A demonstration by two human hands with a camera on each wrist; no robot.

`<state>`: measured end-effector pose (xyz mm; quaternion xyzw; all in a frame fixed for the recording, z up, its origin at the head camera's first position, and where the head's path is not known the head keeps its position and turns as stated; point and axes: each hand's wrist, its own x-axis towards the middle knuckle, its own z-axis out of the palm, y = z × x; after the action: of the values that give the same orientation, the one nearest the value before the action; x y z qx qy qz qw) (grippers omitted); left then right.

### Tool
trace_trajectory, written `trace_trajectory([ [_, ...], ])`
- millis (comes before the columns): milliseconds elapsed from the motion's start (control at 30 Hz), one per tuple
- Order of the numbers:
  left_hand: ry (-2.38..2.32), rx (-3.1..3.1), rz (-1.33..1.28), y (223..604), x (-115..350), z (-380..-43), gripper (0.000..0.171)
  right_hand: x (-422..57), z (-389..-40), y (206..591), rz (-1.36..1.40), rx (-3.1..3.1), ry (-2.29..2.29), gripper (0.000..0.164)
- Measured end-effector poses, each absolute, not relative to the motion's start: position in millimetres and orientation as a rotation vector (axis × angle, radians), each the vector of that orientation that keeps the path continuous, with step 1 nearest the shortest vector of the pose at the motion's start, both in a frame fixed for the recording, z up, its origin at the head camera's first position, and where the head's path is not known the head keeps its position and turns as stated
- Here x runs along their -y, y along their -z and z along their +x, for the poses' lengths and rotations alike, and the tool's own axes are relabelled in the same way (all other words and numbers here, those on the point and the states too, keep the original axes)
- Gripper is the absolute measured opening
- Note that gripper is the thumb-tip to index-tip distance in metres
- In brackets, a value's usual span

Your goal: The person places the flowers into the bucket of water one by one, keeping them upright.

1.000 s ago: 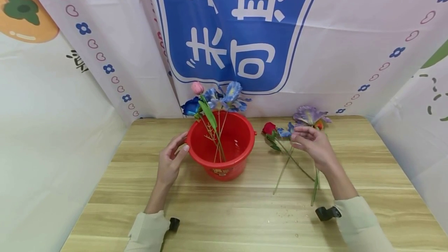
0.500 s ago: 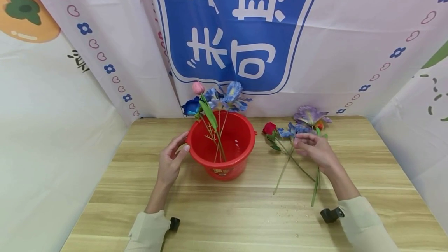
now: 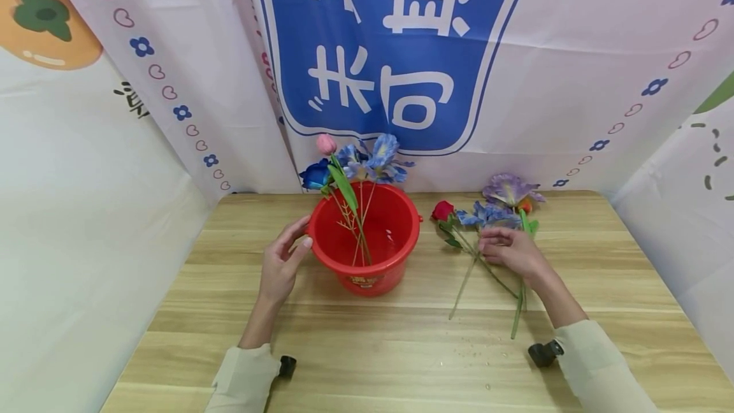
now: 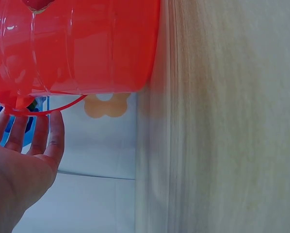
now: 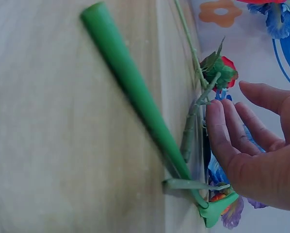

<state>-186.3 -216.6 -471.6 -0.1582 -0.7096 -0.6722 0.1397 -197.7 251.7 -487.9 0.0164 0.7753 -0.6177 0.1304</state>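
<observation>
A red bucket (image 3: 375, 282) stands near the back of the table, holding a pink tulip (image 3: 327, 144), a blue rose (image 3: 315, 175) and blue irises (image 3: 383, 152). My left hand (image 3: 280, 266) touches its left side, fingertips at the thin handle (image 4: 70, 104) in the left wrist view. To the bucket's right, my right hand (image 3: 513, 253) is over loose flowers, thumb apart from the fingers and nothing held. Nearest it are a blue iris (image 3: 487, 213) and the red rose (image 3: 443, 211). In the right wrist view, its fingertips are right by the rose's stem (image 5: 189, 126).
A purple flower (image 3: 509, 188) and an orange bloom (image 3: 524, 206) lie behind the right hand. A thick green stem (image 5: 130, 87) crosses the right wrist view. Small droplets dot the wooden table (image 3: 367, 362). A printed white cloth (image 3: 550, 101) hangs behind.
My right hand has come lower and nearer, down from the iris bloom towards the crossed stems. My left hand has stayed at the bucket.
</observation>
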Motion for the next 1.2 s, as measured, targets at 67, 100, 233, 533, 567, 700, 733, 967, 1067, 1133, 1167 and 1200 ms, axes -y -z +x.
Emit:
trace_trajectory([
  [67, 1.944, 2.049, -0.459, 471.7, 216.8, -186.3, 0.044, -251.7, -197.6, 490.4, 0.044, -2.262, 1.766, 0.055],
  [100, 1.944, 2.049, -0.46, 471.7, 217.0, -186.3, 0.044, -251.9, -197.3, 491.7, 0.041, -2.27, 1.752, 0.054],
  [233, 1.939, 2.055, -0.466, 471.0, 217.1, -186.2, 0.044, -252.4, -196.4, 496.3, 0.018, -2.317, 1.686, 0.052],
  [533, 1.922, 2.066, -0.471, 471.6, 217.7, -186.5, 0.044, -248.3, -196.0, 497.6, 0.034, -2.341, 1.657, 0.052],
  [567, 1.922, 2.065, -0.471, 471.3, 217.6, -186.5, 0.044, -247.8, -195.5, 497.4, 0.038, -2.342, 1.655, 0.051],
  [700, 1.926, 2.06, -0.469, 471.3, 217.7, -186.6, 0.044, -246.3, -193.6, 496.5, 0.055, -2.351, 1.639, 0.049],
  [733, 1.929, 2.058, -0.467, 471.3, 217.7, -186.6, 0.044, -246.0, -193.2, 496.5, 0.054, -2.358, 1.631, 0.048],
  [967, 1.935, 2.067, -0.446, 471.3, 217.6, -185.6, 0.044, -242.8, -191.6, 496.6, 0.026, -2.438, 1.574, 0.042],
  [1067, 1.932, 2.074, -0.443, 471.4, 217.5, -185.3, 0.044, -241.6, -191.1, 497.2, 0.034, -2.449, 1.552, 0.041],
  [1133, 1.933, 2.072, -0.446, 471.1, 217.2, -185.4, 0.044, -240.7, -190.6, 497.0, 0.039, -2.448, 1.541, 0.04],
  [1167, 1.935, 2.069, -0.45, 470.9, 217.0, -185.5, 0.044, -240.2, -190.4, 496.8, 0.041, -2.447, 1.538, 0.039],
  [1200, 1.936, 2.066, -0.454, 470.6, 216.9, -185.6, 0.044, -239.8, -190.2, 496.5, 0.044, -2.447, 1.535, 0.038],
])
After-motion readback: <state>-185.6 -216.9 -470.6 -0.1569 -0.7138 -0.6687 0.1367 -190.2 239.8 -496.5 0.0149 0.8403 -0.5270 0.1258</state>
